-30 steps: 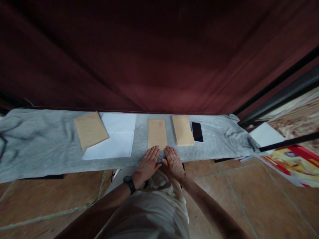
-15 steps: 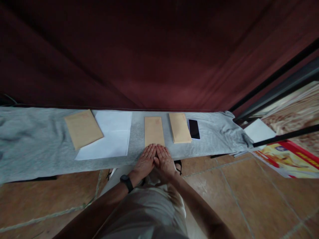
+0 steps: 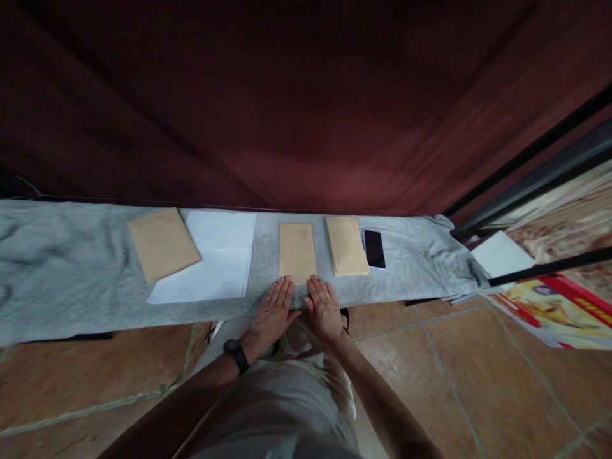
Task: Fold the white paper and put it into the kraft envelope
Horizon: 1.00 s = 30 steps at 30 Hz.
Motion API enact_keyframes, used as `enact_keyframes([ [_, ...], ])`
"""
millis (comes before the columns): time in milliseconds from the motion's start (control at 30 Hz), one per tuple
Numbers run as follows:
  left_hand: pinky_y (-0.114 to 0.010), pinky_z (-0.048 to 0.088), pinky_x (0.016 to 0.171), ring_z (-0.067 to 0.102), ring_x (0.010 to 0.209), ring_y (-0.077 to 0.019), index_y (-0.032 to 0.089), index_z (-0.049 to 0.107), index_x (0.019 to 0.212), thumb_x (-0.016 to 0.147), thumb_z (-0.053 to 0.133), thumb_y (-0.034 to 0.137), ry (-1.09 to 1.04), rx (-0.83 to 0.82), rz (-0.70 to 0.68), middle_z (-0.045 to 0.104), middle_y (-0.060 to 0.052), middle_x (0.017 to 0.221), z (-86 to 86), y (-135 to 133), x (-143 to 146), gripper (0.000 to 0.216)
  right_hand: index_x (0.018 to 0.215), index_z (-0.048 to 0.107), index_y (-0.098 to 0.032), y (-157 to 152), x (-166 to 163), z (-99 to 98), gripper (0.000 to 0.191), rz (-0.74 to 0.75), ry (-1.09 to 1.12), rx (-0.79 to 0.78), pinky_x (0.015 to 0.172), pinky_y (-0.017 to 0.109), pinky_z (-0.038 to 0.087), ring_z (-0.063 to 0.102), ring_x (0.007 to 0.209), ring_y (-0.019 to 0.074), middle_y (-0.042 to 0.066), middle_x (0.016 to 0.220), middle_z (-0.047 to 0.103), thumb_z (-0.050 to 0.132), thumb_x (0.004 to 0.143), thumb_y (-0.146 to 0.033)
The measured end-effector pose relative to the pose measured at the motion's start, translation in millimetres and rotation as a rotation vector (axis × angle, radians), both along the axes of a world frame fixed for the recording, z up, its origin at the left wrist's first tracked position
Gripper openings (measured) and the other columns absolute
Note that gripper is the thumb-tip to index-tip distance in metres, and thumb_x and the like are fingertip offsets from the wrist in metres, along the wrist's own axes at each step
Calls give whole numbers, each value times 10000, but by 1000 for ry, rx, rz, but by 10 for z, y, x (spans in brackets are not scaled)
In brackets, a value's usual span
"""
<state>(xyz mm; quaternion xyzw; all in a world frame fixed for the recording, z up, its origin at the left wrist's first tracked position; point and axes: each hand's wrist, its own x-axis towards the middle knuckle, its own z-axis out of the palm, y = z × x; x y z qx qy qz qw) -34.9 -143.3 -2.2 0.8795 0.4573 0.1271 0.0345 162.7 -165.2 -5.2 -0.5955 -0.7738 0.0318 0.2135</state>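
A brown paper envelope (image 3: 297, 252) lies flat in front of me on a grey cloth. On its near left corner rest the fingertips of my left hand (image 3: 274, 312), laid flat with the thumb pointing inward. My right hand (image 3: 324, 309) touches the near right corner the same way, fingers stretched out. Between the two hands there is a gap where the envelope's near edge shows. Right of it sits a stack of brown envelopes (image 3: 347, 245). Farther left, another brown envelope (image 3: 164, 245) overlaps a white sheet of paper (image 3: 220, 271).
A dark-screened phone (image 3: 374, 248) lies beside the stack. The grey cloth (image 3: 71, 268) covers a narrow bench against a dark red curtain (image 3: 296, 127). At the right are black metal bars (image 3: 549, 264) and a red and yellow box (image 3: 559, 309). Tiled floor (image 3: 411, 363) lies below.
My hands have moved apart from the middle of the envelope's near edge to its two corners. The envelopes, paper and phone lie as before.
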Motion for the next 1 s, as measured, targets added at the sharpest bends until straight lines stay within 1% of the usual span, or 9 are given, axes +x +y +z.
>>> enact_keyframes([
  [133,-512,283,1269,265,1566,-327,44,259,1606,990,484,457,-30,11,23,317,-234,1660,-15,-7,58,775,1579,405,-137,-3,-13,20,520,-1,4,8,1249,504,321,396,1512,249,136,1602,466,330,1099,-323],
  [233,-505,280,1268,278,1564,-304,70,219,1626,971,470,347,-33,13,-8,317,-204,1669,-27,15,172,754,1580,404,-137,-10,-26,18,524,-9,9,29,1244,509,326,399,1511,253,143,1598,471,328,1100,-333],
  [333,-483,248,1282,280,1566,-272,79,190,1639,924,453,232,-22,11,-43,309,-178,1679,-45,51,262,777,1564,428,-122,-14,-63,8,523,-12,10,43,1244,517,320,407,1506,260,161,1580,491,330,1101,-345],
  [433,-465,241,1285,289,1562,-267,67,236,1629,903,443,184,-14,22,-51,324,-173,1674,-74,80,290,764,1535,467,-98,-2,-138,0,521,-40,8,48,1244,531,310,404,1506,275,185,1567,500,331,1102,-355],
  [567,-449,287,1267,309,1554,-258,58,302,1607,924,380,134,2,42,-52,357,-164,1662,-102,95,286,692,1527,480,-96,38,-248,-7,514,-65,15,46,1243,550,302,400,1506,282,195,1566,498,324,1102,-340],
  [767,-460,299,1265,313,1552,-269,54,255,1622,934,393,164,-6,81,-39,359,-179,1657,-104,84,244,709,1546,453,-110,50,-263,-49,516,-68,11,82,1250,536,297,403,1507,271,177,1565,505,368,1098,-351],
  [867,-473,303,1263,296,1558,-286,56,235,1624,931,452,224,-10,80,-42,328,-191,1668,-110,81,173,746,1549,443,-109,40,-210,-79,512,-76,-11,107,1244,526,306,416,1501,271,175,1574,494,368,1099,-344],
  [1000,-483,344,1243,280,1563,-304,77,258,1618,945,515,321,-5,93,7,324,-188,1671,-121,78,68,761,1561,412,-95,27,-133,-99,516,-94,-38,123,1234,515,325,413,1503,262,184,1573,493,365,1101,-325],
])
